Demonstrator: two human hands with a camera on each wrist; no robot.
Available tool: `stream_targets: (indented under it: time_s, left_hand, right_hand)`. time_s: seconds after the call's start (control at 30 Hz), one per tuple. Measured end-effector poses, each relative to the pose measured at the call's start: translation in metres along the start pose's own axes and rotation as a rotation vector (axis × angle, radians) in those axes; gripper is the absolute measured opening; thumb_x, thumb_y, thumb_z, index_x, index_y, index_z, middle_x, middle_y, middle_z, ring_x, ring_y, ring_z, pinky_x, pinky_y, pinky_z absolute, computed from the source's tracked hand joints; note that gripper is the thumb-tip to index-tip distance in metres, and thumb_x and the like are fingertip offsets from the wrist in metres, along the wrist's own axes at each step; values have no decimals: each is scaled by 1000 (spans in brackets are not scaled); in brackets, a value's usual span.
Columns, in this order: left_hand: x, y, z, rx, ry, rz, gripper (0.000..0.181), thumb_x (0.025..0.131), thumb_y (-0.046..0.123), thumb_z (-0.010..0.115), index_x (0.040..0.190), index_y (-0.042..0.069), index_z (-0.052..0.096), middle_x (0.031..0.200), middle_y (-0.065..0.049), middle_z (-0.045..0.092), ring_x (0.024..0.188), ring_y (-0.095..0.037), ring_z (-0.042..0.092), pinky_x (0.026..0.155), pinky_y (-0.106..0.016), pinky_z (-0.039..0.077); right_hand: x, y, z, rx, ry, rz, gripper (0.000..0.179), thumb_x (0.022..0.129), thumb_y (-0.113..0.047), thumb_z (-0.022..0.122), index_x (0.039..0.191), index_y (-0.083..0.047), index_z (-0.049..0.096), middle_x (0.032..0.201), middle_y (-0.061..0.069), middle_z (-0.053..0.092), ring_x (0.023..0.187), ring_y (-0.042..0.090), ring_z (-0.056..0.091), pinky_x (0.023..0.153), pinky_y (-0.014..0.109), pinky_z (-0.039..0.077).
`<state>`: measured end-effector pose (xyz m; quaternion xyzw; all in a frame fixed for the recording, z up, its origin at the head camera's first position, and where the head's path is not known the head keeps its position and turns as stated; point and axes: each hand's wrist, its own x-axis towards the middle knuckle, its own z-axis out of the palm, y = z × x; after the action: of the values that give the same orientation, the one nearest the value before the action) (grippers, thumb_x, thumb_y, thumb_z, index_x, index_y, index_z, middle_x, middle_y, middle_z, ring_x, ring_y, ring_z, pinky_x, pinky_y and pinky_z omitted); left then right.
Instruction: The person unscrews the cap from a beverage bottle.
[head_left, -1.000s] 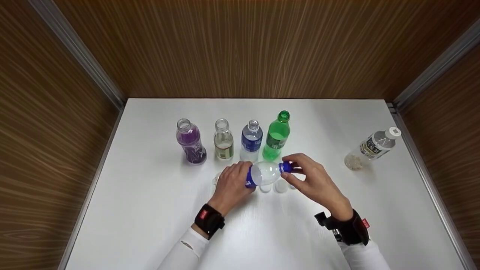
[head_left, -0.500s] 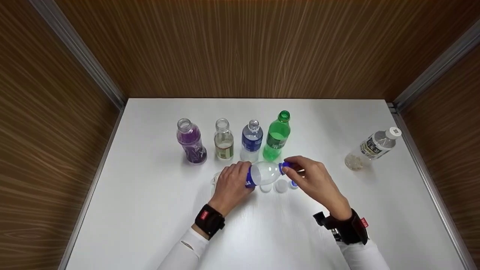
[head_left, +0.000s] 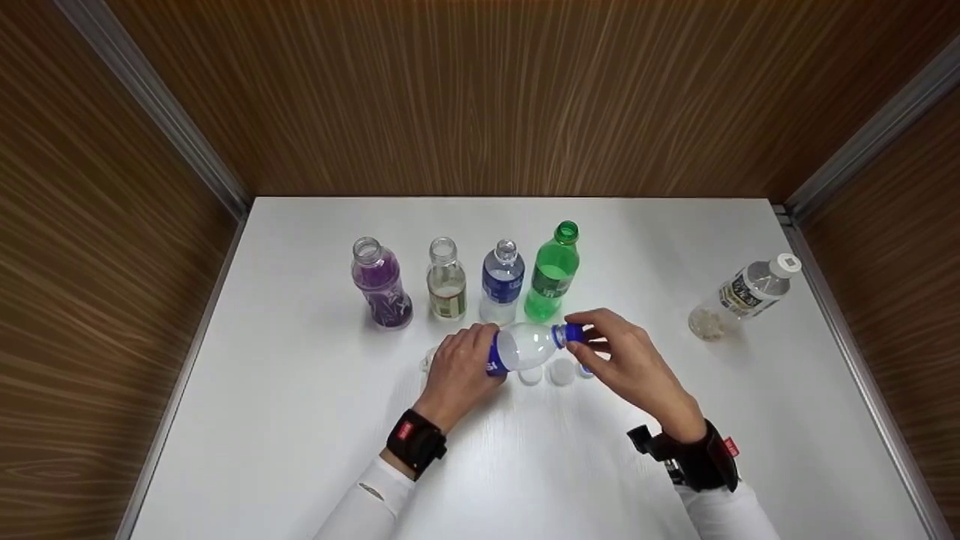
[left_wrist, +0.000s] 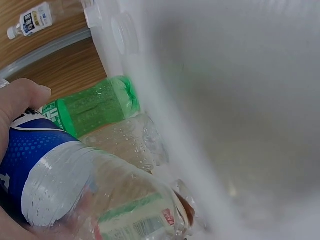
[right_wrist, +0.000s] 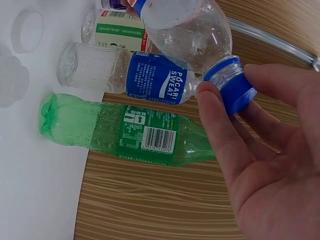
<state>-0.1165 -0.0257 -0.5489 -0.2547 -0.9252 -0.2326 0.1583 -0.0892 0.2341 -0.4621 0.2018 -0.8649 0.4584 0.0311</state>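
A clear plastic bottle (head_left: 529, 346) with a blue label lies tilted nearly flat over the table, its neck pointing right. My left hand (head_left: 461, 367) grips it around the label, with the base end partly hidden behind that hand. At the neck, my right hand (head_left: 634, 369) pinches a blue cap (head_left: 574, 333) between thumb and fingers. In the right wrist view, screw threads show between the cap (right_wrist: 237, 94) and the blue neck ring (right_wrist: 222, 66). The left wrist view shows the bottle's clear lower body (left_wrist: 120, 175) below the label.
Behind the hands stand a purple bottle (head_left: 382, 289), a small glass bottle (head_left: 448, 291), a blue-labelled Pocari Sweat bottle (head_left: 502, 283) and a green bottle (head_left: 553, 274), all uncapped. A white-capped bottle (head_left: 750, 292) stands at right. Loose caps (head_left: 562, 372) lie beneath the held bottle.
The bottle has shifted slightly left in my left hand. My right fingers have changed their hold on the blue cap, and a gap now shows between cap and neck ring.
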Motion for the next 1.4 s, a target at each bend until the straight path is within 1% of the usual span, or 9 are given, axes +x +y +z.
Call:
stream_targets:
  time_s: [0.1,0.23,0.37,0.47,0.57,0.7,0.9,1.2,1.4]
  left_hand:
    - [0,-1,0,-20,6,-11,62,70,22,91,122,6,62,110,-10,71,95,-27,69,84,-41,57]
    - [-1,-2,0,-71,1,-39,62,70,22,91,122,7,61,108,-9,70,96,-27,69,87,-41,56]
    - [-1,-2,-1,-123,13,-68,62,70,23,91,122,8,62,108,-9,71,97,-27,69,87,-41,56]
    - [-1,-2,-1,-144,40,-74,62,70,23,92,122,7,62,108,-9,71,96,-27,69,85,-42,57]
    - [0,-2,-1,-163,59,-76,62,70,22,92,122,6,62,108,-10,72,95,-28,70,83,-42,57]
    - [0,-1,-2,-204,68,-84,65,69,21,93,123,6,61,110,-12,72,96,-29,70,84,-42,57]
    - [1,0,-3,-251,86,-99,66,68,19,94,123,4,60,111,-14,72,98,-31,70,87,-45,58]
    - [1,0,-4,-293,89,-123,68,68,17,94,124,3,60,114,-16,71,103,-33,70,89,-47,58]
    - [2,0,-4,-298,110,-118,66,68,18,94,123,3,60,114,-15,71,104,-32,70,91,-46,57]
  right_hand:
    - [-1,1,-2,-3,18,-8,35,93,-1,74,127,0,65,115,5,68,101,19,72,85,30,60]
    - [-3,4,-5,-21,36,17,40,93,-1,75,130,2,62,116,7,69,103,19,71,86,31,60]
    - [-6,10,-8,-36,46,43,38,92,1,75,128,3,63,113,7,69,101,20,70,85,30,60]
    - [-9,18,-10,-60,53,66,35,92,2,75,125,4,64,112,9,68,100,21,71,85,31,60]
    - [-12,27,-12,-108,58,91,35,91,1,76,124,4,65,112,10,69,99,23,71,84,35,61]
    - [-16,40,-16,-166,69,111,33,91,0,76,123,5,65,110,12,69,97,25,72,82,39,61]
    - [-23,57,-20,-211,90,125,33,90,4,76,120,7,66,108,15,68,93,28,73,79,41,62]
    - [-35,78,-25,-320,71,184,29,91,-2,77,118,6,69,106,17,69,90,29,72,73,42,61]
    - [-44,93,-27,-365,44,232,30,91,-3,77,117,8,68,108,21,69,91,33,71,76,48,60]
